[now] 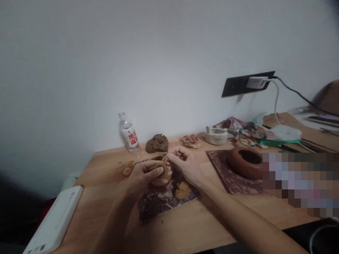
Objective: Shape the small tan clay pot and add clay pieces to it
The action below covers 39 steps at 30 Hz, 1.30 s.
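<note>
A small tan clay pot (162, 180) stands on a dark marbled tile (156, 204) at the table's middle. My left hand (147, 173) is closed on the pot's left side, its thumb pressed to the front wall. At the rim, my right hand (182, 160) pinches a thin, light-coloured strip or loop (165, 159); its exact shape is too small to tell. A flat piece of yellowish clay (182, 190) lies on the tile, right of the pot.
Behind stand a water bottle (129, 134), a brown clay lump (157, 143), clay scraps (190, 141) and a whitish bowl (216, 136). A reddish clay ring-shaped pot (245, 162) rests on another tile at right. A white box-like object (57, 218) lies front left.
</note>
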Available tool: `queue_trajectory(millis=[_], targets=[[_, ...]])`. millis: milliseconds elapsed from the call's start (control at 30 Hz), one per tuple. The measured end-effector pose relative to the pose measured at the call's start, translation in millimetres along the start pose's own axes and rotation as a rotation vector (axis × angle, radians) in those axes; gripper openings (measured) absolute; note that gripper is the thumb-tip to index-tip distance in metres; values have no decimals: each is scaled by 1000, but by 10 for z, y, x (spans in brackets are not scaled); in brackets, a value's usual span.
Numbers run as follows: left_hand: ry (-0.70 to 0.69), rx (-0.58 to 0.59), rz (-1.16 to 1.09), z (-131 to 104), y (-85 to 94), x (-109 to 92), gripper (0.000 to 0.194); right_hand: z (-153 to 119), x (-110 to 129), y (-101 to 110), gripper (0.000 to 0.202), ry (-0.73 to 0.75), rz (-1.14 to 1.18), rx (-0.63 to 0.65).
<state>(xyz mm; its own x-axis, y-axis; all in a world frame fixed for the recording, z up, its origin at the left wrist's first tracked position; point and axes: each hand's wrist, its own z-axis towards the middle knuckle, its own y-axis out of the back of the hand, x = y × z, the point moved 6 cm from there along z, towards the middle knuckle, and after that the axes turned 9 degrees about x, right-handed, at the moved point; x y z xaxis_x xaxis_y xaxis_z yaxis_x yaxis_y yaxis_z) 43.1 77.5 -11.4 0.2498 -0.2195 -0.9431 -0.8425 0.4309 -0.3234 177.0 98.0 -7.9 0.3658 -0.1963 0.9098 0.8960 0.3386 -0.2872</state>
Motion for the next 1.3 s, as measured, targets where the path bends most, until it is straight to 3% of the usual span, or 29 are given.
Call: queue_trajectory(millis=[633,900,1067,1200,1300], targets=[[-8,16,46,-18,22,23,33,22,-14,31,22,15,-72,-29],[-102,57,90,1,-31,-72,28,53,-30,29,31,3,251,-36],[-76,-5,30,6,31,-44,49,44,-54,9,26,-35,286,-26],[-63,-5,45,5,39,-27,33,33,-47,9,26,-25,287,-27],[-63,-19,49,-1,33,-44,33,33,-13,9,24,11,201,-12]])
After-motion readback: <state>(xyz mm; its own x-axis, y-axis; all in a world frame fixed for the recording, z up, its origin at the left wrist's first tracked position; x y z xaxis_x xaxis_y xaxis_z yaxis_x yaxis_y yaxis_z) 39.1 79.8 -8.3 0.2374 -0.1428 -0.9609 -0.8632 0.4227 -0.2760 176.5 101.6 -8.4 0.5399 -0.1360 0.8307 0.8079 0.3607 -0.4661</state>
